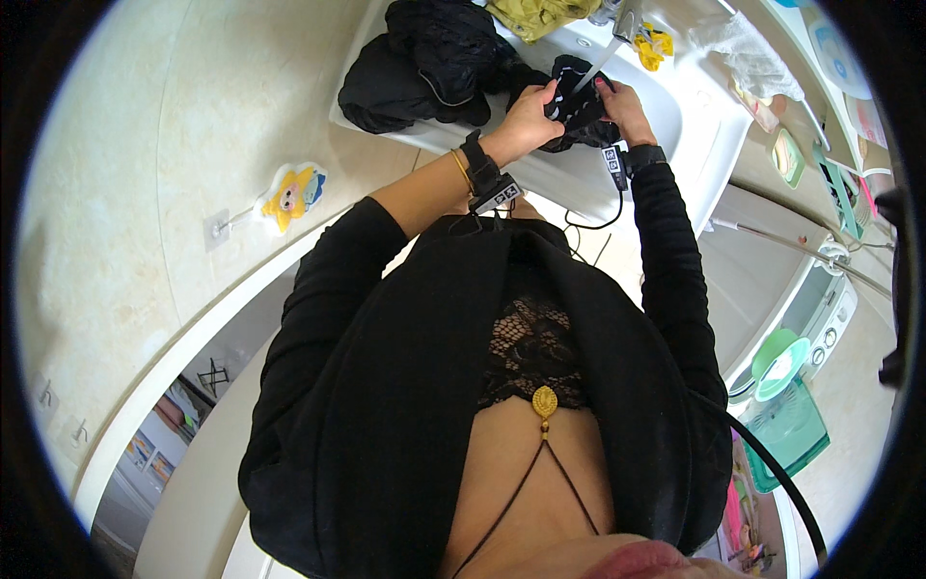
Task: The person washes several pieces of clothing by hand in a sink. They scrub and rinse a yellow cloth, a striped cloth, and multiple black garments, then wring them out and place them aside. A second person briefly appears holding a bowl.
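Note:
Water runs from a chrome faucet [628, 22] onto a black garment with white marks [575, 105] over the white washbasin [669, 119]. My left hand [532, 123] grips the cloth at its left side, thumb on top. On its other side my right hand [623, 108] pinches the same cloth, so a stretch of it lies spread under the stream. More black clothing [441, 65] is heaped on the basin's left ledge, close to my left hand. Part of the garment hangs below my fingers, and its lower folds are partly hidden.
A yellow-green cloth [542, 16] lies at the back of the basin, and a crumpled yellow item [653, 47] sits beside the faucet. At right are a white cloth [756, 61], a green soap dish [787, 158] and a washing machine [828, 326]. A cable hangs from my right wrist.

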Available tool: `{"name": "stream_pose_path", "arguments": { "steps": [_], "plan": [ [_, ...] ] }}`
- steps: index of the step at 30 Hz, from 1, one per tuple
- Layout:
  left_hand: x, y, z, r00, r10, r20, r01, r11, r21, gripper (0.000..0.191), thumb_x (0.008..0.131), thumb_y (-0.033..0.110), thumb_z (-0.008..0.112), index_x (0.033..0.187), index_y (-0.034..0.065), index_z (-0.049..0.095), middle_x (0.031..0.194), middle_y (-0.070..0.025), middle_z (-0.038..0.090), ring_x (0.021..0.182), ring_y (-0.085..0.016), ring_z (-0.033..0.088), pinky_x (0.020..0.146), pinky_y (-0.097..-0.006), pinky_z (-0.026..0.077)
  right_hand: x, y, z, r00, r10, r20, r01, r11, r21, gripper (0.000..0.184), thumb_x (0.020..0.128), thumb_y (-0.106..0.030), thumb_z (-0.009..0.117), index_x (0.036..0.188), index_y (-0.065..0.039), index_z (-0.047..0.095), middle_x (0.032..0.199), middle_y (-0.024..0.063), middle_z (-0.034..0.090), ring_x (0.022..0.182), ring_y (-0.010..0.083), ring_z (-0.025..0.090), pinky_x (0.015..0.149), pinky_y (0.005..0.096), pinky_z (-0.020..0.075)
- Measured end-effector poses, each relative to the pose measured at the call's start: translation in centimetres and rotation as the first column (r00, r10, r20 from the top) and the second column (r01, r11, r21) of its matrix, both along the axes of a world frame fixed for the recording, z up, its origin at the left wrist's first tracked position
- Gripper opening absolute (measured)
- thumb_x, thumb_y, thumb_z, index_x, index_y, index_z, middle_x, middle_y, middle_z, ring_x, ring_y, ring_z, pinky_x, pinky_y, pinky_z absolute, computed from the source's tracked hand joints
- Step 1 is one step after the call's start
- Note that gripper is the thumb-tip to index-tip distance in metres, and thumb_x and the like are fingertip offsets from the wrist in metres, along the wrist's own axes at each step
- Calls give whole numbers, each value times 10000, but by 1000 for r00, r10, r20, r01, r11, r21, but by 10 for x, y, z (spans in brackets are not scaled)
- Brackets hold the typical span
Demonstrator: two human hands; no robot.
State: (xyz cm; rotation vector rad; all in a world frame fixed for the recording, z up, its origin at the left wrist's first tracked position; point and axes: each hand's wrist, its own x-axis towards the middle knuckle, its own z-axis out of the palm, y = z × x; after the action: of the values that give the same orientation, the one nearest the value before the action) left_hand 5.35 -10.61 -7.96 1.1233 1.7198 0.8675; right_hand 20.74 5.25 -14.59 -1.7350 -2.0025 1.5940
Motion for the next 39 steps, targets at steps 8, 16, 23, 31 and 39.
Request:
{"name": "stream_pose_path", "arguments": {
  "steps": [8, 16, 23, 31, 39],
  "plan": [
    [-1, -2, 3, 999, 15, 36, -15, 1000, 8, 725, 719, 52, 664, 1376, -14, 367, 1229, -171, 468, 1132, -267, 478, 963, -296, 386, 1, -5, 9, 997, -31, -70, 26, 997, -70, 488, 908, -379, 554, 1082, 76, 586, 909, 166, 625, 753, 250, 644, 530, 330, 571],
    [0, 1, -1, 999, 19, 31, -19, 1000, 14, 729, 699, 64, 669, 1360, -33, 376, 1245, -191, 450, 1151, -297, 465, 968, -304, 390, 8, -8, 12, 996, -34, -83, 27, 996, -89, 475, 909, -360, 563, 1099, 75, 584, 921, 153, 621, 767, 238, 638, 577, 320, 577],
    [0, 2, 0, 998, 25, 54, -26, 999, 20, 736, 681, 93, 674, 1340, -61, 384, 1232, -204, 448, 1130, -324, 471, 956, -312, 394, 12, -12, 14, 991, -66, -117, 53, 993, -109, 459, 910, -345, 566, 1128, 59, 579, 936, 141, 627, 787, 218, 638, 601, 316, 579],
    [1, 2, 1, 999, 22, 24, -22, 1000, -22, 739, 712, 47, 673, 1380, -7, 362, 1242, -178, 442, 1151, -281, 463, 962, -301, 396, 16, -14, 10, 985, -89, -148, 66, 986, -154, 458, 910, -333, 568, 1152, 56, 562, 942, 130, 631, 798, 207, 636, 620, 309, 577],
    [1, 1, -6, 998, 45, 38, -45, 999, -6, 743, 667, 87, 691, 1335, -51, 397, 1256, -204, 451, 1151, -321, 471, 973, -316, 391, 21, -14, -1, 978, -116, -175, 88, 983, -161, 479, 907, -321, 577, 1184, 68, 534, 1009, 147, 617, 841, 221, 629, 633, 306, 575]
  ]
}}
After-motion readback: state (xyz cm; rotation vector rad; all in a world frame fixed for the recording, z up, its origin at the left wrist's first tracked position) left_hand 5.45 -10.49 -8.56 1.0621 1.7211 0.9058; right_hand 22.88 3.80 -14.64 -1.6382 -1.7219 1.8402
